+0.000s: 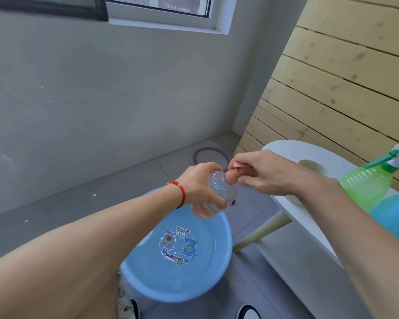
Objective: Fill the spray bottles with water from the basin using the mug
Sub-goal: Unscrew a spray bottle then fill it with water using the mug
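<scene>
A grey plastered wall (78,88) fills the upper left, with the bottom corner of a window (166,12) cut off by the top edge, and pale wooden planking (355,65) covers the right side. Below lies a grey tiled floor (101,192), where a curved grey hose (209,153) sits near the corner, partly hidden behind the hands. A round blue basin (182,261) rests on the floor under the left forearm; water lies in it, and cartoon stickers show on its bottom, while its near-left rim is hidden by the arm. To the right stands a white round table (290,153) on pale legs, its near side cut off behind the right forearm. On the table stands a green spray bottle (366,187) with a white and green trigger head, partly covered by the arm and by a blue rounded object (396,217) that is cut off at the right edge and hard to identify. Above the basin, the left hand (200,183), with a red cord bracelet (180,192) on its wrist, grips a clear ribbed spray bottle (219,192) with a pink tint at its lower end, tilted toward the right. The right hand (267,173) has its fingers (237,162) pinched closed around the bottle's pink spray head (234,168), which is mostly hidden in the grasp. Two dark shoe tips (247,311) show at the bottom edge.
</scene>
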The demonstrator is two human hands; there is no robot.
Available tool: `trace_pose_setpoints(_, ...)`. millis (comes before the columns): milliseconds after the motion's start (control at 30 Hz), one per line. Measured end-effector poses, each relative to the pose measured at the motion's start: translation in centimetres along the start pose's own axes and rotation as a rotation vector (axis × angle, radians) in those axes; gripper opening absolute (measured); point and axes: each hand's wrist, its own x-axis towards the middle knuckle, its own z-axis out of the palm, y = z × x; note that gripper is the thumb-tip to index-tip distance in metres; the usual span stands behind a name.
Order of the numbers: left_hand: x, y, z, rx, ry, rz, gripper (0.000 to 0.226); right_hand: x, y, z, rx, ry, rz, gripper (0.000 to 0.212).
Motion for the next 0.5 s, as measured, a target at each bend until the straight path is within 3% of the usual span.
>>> trace_pose_setpoints(233,0.2,-0.2,0.4,0.037,0.051,0.015,0.083,0.8,-1.0,0.7,0.088,0.092,0.17,0.037)
trace_pose_setpoints(400,0.3,-0.3,0.4,0.024,0.065,0.001,0.075,1.6,-1.8,1.4,-0.005,0.131,0.344,0.051)
trace_pose_setpoints(500,0.2,-0.2,0.4,0.032,0.067,-0.001,0.082,1.5,-1.9,0.9,0.125,0.051,0.351,0.037)
